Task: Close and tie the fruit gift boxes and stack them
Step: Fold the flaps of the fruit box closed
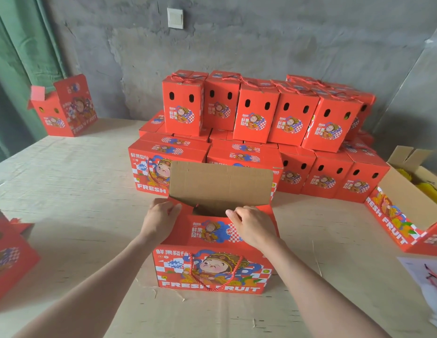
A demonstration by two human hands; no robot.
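Both hands press the near top flap of a red gift box (212, 267) at the table's (73, 181) near middle: left hand (161, 217) and right hand (251, 226) grasping its edge. The far flap (220, 184) stands upright. The front reads "FRESH FRUIT". Bare tabletop lies to the left; stacked boxes (261, 132) stand behind.

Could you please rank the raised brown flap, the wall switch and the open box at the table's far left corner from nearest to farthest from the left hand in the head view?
From the left hand:
1. Raised brown flap, just beyond it, on the box being closed.
2. Open box, far left corner of the table.
3. Wall switch, high on the back wall.
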